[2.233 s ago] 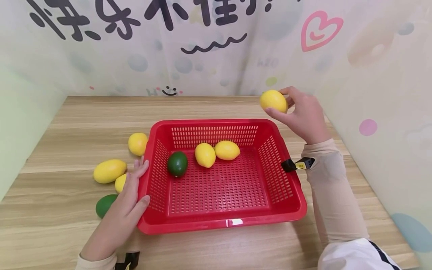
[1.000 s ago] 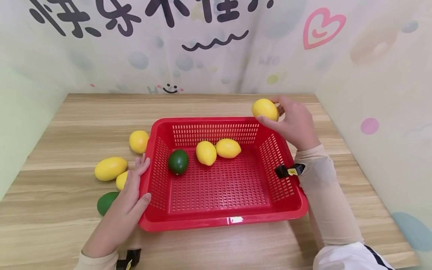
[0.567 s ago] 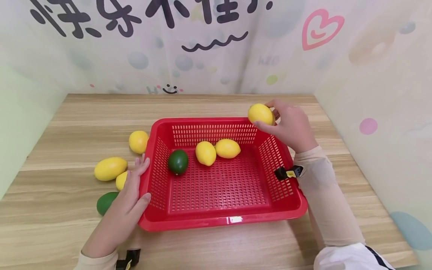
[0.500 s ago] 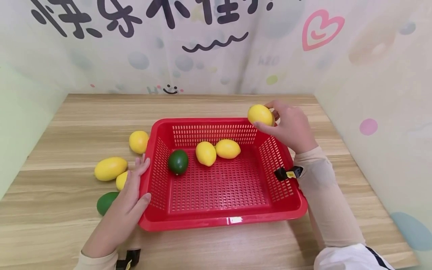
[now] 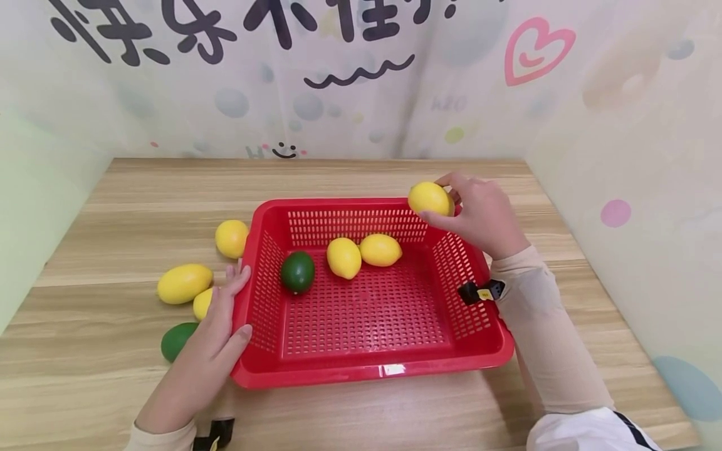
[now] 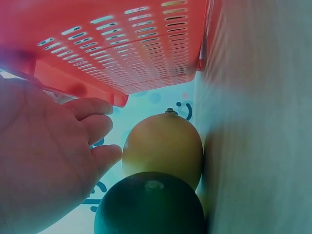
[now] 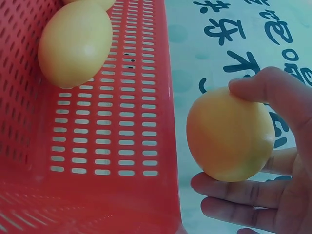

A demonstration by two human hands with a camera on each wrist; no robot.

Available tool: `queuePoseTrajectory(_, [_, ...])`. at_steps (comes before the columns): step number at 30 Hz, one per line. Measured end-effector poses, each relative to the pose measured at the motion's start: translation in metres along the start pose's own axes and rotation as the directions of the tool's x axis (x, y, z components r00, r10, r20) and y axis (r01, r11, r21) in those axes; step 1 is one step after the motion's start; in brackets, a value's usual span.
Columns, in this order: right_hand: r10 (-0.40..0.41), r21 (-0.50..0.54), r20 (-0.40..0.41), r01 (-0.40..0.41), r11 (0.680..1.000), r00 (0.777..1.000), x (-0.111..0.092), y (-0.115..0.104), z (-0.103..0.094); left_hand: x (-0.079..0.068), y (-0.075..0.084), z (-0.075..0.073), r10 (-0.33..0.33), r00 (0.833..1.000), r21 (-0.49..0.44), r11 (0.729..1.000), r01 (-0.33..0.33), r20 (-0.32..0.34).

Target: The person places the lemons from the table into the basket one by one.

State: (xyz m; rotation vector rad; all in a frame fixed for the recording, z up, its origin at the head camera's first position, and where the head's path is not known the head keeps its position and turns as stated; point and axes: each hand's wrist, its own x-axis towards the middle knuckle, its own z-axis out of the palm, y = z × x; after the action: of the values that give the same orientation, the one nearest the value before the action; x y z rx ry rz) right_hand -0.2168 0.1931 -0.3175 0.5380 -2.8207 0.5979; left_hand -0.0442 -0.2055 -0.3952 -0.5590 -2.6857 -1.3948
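My right hand (image 5: 479,213) holds a yellow lemon (image 5: 430,199) between thumb and fingers, over the back right corner of a red plastic basket (image 5: 361,374). In the right wrist view that lemon (image 7: 229,134) is beside the basket's rim, with the thumb on one side and fingers on the other. My left hand (image 5: 209,341) rests along the basket's left rim, fingers and thumb fairly straight. Inside the basket lie a dark green avocado-like fruit (image 5: 297,272) and two lemons, a left one (image 5: 344,257) and a right one (image 5: 380,250), nearly touching.
Left of the basket on the wooden table (image 5: 101,238) are a round yellow fruit (image 5: 231,238), a long lemon (image 5: 185,284), another yellow fruit (image 5: 202,304) partly behind my left hand, and a green fruit (image 5: 177,341). A printed wall sheet (image 5: 361,119) stands behind.
My right hand has brought the lemon left and nearer, from beyond the basket's back right corner to over its back rim. The left hand stays at the left rim.
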Motion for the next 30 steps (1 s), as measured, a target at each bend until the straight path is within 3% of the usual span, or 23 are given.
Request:
queuePoseTrajectory(9, [-0.01, -0.041, 0.08, 0.014, 0.999, 0.997, 0.0005, -0.0066, 0.0021, -0.0002, 0.0003, 0.0007, -0.008, 1.0, -0.018, 1.0, 0.008, 0.002])
queuePoseTrajectory(17, [-0.067, -0.064, 0.096, 0.074, 0.995, 0.993, 0.0028, -0.006, 0.0053, 0.0002, 0.0016, 0.0, -0.019, 1.0, -0.014, 1.0, 0.019, 0.008])
queuePoseTrajectory(30, [-0.084, -0.107, 0.185, 0.105, 0.989, 0.979, 0.0045, -0.0053, 0.0075, 0.001, 0.0006, -0.0005, -0.022, 1.0, -0.018, 1.0, 0.022, 0.011])
